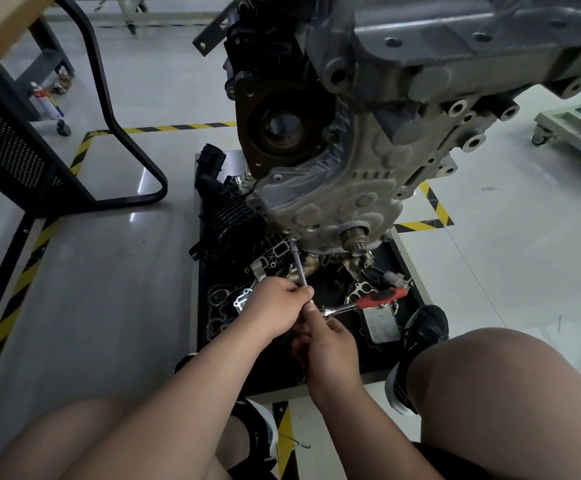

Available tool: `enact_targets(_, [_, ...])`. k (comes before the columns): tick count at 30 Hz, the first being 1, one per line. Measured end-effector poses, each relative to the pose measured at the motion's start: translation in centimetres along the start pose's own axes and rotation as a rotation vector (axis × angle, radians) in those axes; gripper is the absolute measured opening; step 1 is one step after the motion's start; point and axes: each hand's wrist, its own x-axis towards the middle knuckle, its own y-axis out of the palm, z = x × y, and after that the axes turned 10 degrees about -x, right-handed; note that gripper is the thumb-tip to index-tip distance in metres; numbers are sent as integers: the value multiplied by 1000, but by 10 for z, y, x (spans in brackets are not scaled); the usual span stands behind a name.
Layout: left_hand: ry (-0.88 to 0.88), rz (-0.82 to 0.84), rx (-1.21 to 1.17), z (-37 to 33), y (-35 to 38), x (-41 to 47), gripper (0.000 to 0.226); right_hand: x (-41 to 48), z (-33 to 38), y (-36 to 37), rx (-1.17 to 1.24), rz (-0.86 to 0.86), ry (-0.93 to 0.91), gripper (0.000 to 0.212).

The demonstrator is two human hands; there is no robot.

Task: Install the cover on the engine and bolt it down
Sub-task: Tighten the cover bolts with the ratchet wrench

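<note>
At the far left a spray can (43, 98) stands on the floor beside a black tube frame (116, 126), and yellow-and-black hazard tape (84, 150) runs across the floor behind it. Right of these, a black tray (375, 362) lies on the floor under the hanging engine (455, 46). A black intake manifold (226, 209) leans at the tray's far left corner, with gaskets (275, 251) spread just beside it.

The left hand (275, 306) is above the middle of the tray. Its fingers are curled and its thumb and fingertips pinch the lower end of a thin extension bar (301, 268). The bar rises up and slightly left from the hands, and its socket end meets the lower left corner of the cover (334, 192). Any bolt under the socket is hidden.

The grey ribbed cover sits flat against the face of the engine, above and beyond both hands. A shaft stub (355, 237) pokes out near its lower edge.

The right hand (327, 341) is just below the left hand and touching it, its fingers curled round the head of the ratchet (382, 297) where the bar joins it. The ratchet's red handle points right, free of both hands, over the tray's right side. A black shoe (424, 327) rests on the tray's right edge, and a wheeled cart (576, 129) stands well apart at the far right.
</note>
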Motion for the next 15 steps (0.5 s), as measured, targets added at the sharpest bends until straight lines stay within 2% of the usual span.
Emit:
enact_targets(4, [1, 2, -20, -3, 0, -1, 25, -2, 1, 0, 17, -26, -63, 29])
enact_targets(5, [-10, 18, -35, -4, 0, -2, 25, -3, 3, 1, 61, -6, -29, 29])
enact_targets(8, [-79, 110, -123, -7, 3, -5, 27, 1, 8, 1, 249, 85, 207, 50])
enact_targets(10, [-109, 111, -131, -6, 5, -7, 27, 3, 8, 2, 283, 133, 292, 54])
enact_targets(12, [-109, 77, -116, -4, 6, -8, 27, 4, 2, 2, 240, 147, 253, 46])
enact_targets(15, [-80, 12, -144, -2, 5, -6, 24, 4, -2, 1, 170, 109, 46, 20])
